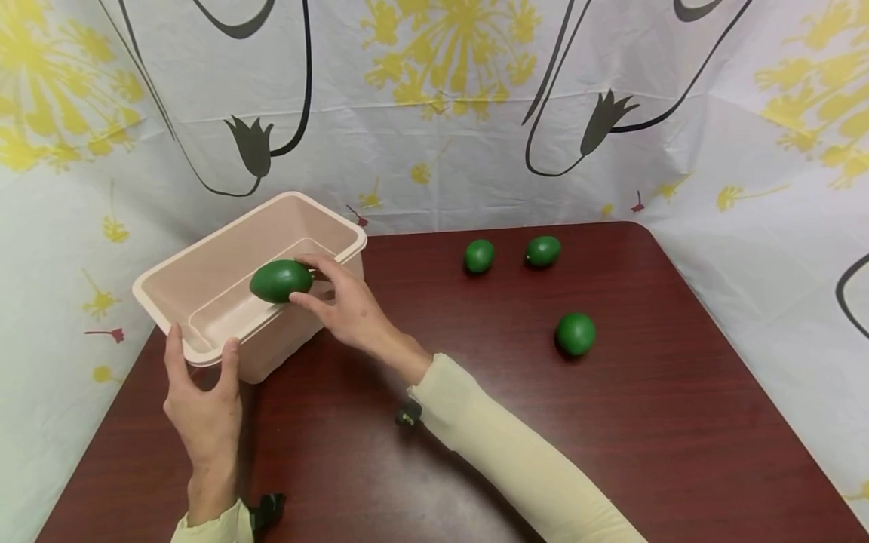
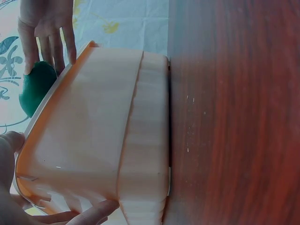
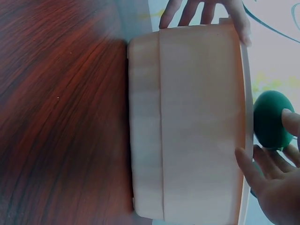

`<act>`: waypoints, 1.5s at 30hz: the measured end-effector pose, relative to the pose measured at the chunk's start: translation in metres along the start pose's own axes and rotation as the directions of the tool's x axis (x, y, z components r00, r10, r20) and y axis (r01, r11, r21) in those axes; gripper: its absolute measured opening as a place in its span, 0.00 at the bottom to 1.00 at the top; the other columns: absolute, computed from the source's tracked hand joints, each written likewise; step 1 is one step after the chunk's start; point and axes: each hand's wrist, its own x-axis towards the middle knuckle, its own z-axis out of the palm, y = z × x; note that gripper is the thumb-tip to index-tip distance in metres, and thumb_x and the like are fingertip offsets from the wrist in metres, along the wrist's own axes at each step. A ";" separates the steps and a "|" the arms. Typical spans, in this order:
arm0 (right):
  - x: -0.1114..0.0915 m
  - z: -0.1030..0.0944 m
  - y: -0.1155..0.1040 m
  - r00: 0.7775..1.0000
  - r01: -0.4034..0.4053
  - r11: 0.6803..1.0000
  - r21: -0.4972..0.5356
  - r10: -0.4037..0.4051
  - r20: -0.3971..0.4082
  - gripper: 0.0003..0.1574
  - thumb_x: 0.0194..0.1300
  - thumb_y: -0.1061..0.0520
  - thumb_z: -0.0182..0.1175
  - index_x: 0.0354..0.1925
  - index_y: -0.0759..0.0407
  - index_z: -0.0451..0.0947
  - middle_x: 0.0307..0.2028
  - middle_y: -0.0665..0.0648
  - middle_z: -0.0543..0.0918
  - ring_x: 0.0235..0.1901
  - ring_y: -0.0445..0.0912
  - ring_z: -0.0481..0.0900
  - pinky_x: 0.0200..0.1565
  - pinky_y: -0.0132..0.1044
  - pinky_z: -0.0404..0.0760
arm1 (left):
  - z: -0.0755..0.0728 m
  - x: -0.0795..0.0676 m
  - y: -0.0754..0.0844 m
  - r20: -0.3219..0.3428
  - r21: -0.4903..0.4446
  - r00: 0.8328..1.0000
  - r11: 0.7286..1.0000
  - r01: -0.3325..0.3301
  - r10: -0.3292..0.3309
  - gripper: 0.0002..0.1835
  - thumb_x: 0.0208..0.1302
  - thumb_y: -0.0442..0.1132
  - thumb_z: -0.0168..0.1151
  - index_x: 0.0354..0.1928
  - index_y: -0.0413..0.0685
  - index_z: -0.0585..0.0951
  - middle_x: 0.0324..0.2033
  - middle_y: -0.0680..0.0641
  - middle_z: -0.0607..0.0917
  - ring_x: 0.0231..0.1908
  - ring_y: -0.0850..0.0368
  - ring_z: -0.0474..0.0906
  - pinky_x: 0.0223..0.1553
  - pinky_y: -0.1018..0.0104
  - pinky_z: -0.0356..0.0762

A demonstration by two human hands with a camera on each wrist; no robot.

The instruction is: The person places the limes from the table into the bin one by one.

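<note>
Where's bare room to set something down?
The widest bare patch of the table lies between the right sleeve and the table's right edge, in front of the nearest loose green fruit. A smaller one lies between that sleeve and the left hand. Crowded: the near rim of the plastic bin, where that hand grips and the right hand holds an oval green fruit.

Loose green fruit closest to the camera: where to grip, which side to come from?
I'd pinch the green fruit across its widest part, thumb and fingers on opposite sides, coming from above with the right hand once free. It looks near-round, rests on the open table, and nothing covers it.
</note>
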 end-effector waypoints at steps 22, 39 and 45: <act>0.002 -0.003 0.008 0.999 0.038 0.996 -0.084 -0.037 0.015 0.33 0.71 0.58 0.68 0.71 0.58 0.72 0.67 0.57 0.78 0.62 0.48 0.82 0.51 0.32 0.84 | 0.002 -0.001 0.001 0.006 -0.014 1.000 1.000 -0.005 0.005 0.40 0.64 0.54 0.73 0.76 0.79 0.67 0.70 0.44 0.79 0.65 0.44 0.78 0.68 0.63 0.68; -0.023 -0.037 0.016 0.998 0.001 1.000 -0.008 -0.001 -0.066 0.27 0.71 0.55 0.68 0.65 0.57 0.76 0.59 0.58 0.79 0.61 0.50 0.81 0.54 0.47 0.85 | 0.003 -0.001 0.003 -0.017 -0.007 1.000 1.000 0.002 -0.002 0.40 0.63 0.54 0.74 0.76 0.80 0.67 0.66 0.42 0.83 0.55 0.68 0.78 0.61 0.76 0.67; -0.033 -0.052 0.020 0.996 -0.024 1.000 0.016 0.026 -0.082 0.27 0.71 0.56 0.68 0.65 0.58 0.77 0.59 0.59 0.79 0.59 0.52 0.82 0.56 0.49 0.84 | 0.001 -0.001 0.002 -0.015 -0.010 1.000 1.000 0.004 -0.004 0.39 0.63 0.54 0.74 0.74 0.85 0.66 0.65 0.42 0.83 0.52 0.76 0.75 0.58 0.80 0.66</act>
